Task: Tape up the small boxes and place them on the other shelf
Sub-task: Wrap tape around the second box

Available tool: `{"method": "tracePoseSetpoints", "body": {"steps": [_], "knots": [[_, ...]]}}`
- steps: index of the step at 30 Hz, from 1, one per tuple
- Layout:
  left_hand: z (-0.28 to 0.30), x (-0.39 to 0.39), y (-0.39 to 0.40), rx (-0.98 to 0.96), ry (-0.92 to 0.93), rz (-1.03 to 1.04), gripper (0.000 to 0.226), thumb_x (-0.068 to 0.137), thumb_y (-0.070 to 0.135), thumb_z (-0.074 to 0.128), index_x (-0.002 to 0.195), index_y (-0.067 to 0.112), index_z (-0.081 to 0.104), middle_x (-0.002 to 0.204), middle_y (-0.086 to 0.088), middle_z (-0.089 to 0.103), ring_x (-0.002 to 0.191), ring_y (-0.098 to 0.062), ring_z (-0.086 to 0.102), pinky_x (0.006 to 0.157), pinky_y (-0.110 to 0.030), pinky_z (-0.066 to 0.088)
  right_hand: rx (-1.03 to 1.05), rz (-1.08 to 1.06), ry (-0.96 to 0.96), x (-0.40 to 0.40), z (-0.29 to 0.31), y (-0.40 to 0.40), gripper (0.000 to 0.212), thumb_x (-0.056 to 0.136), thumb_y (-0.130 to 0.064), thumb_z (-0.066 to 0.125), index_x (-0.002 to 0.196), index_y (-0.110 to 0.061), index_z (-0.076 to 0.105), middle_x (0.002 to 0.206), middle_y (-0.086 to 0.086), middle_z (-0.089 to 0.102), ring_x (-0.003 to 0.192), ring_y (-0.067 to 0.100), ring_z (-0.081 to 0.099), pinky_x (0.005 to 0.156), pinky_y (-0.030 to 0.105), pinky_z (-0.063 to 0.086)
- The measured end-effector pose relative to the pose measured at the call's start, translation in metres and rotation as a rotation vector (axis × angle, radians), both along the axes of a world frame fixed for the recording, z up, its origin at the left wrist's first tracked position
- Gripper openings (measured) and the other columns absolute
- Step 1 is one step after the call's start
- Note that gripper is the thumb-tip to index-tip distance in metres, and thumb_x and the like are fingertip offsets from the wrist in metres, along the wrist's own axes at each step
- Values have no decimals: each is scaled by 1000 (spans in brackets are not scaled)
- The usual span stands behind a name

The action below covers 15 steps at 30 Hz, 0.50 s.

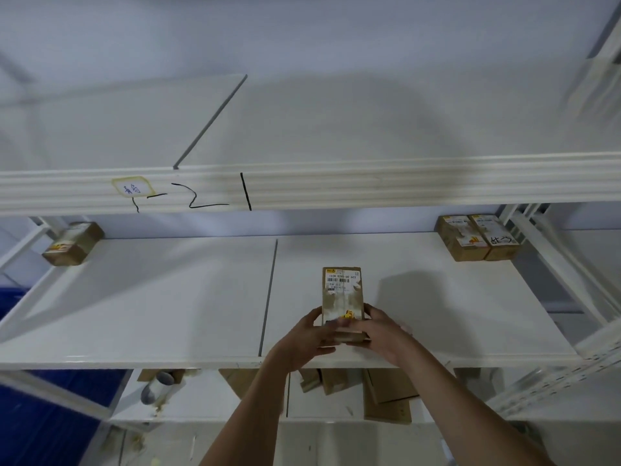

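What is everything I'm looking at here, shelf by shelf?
White metal shelving unit: one, white, fills the view, three levels showing.
Handwritten paper label: one, white with a yellowish edge, on the top shelf's front rail beside black marker strokes.
Held brown cardboard box with barcode sticker: one, brown, middle shelf near the front edge.
Brown cardboard box at far left: one, middle shelf, back left corner.
Pair of brown cardboard boxes: two, side by side, middle shelf, back right corner.
Loose cardboard pieces: several, brown, bottom shelf.
Roll, possibly tape: one, grey-white, bottom shelf, left.
Left hand: grips the held box's left side.
Right hand: grips its right side.
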<state>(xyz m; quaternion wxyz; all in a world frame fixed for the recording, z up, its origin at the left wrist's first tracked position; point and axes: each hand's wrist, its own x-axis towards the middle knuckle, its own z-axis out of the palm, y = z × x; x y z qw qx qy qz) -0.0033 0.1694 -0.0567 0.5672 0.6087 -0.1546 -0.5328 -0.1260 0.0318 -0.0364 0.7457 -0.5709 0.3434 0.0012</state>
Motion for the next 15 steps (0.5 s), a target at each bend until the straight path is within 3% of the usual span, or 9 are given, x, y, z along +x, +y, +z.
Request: {"method": "tracePoseSetpoints", "body": {"steps": [2, 5, 9, 12, 15], "knots": [[4, 0, -4, 35, -32, 117, 46, 95, 40, 63, 136, 20, 54, 119, -8, 70, 105, -25, 71, 93, -41, 56, 36, 6, -11, 4, -1, 2, 46, 87, -16, 77, 129, -20, 60, 114, 2, 75, 108, 23, 70, 98, 43, 55], [10, -2, -8, 44, -58, 321, 46, 97, 45, 59, 131, 14, 57, 109, -11, 73, 93, -24, 74, 73, -34, 60, 48, 21, -58, 13, 4, 11, 40, 92, -10, 70, 129, -18, 59, 115, 4, 74, 107, 22, 71, 95, 40, 57], [18, -3, 4, 12, -74, 472, 50, 97, 46, 59, 132, 11, 55, 107, -14, 74, 92, -28, 75, 81, -45, 61, -74, 15, -93, 35, 14, 29, 37, 95, -29, 67, 130, -29, 54, 119, 0, 71, 100, 17, 72, 88, 38, 60], [25, 3, 26, 18, -80, 577, 51, 97, 46, 59, 133, 10, 53, 107, -14, 74, 92, -30, 75, 84, -51, 60, -202, 57, -112, 53, 16, 47, 44, 95, -34, 67, 135, -35, 49, 114, -8, 71, 91, 4, 72, 74, 23, 58], [34, 11, 56, 32, -110, 650, 49, 97, 45, 59, 130, 9, 56, 105, -14, 74, 88, -28, 75, 75, -45, 62, -203, 111, -144, 72, 16, 72, 53, 93, -34, 70, 139, -44, 44, 115, -6, 71, 93, 6, 72, 80, 29, 60]]}}
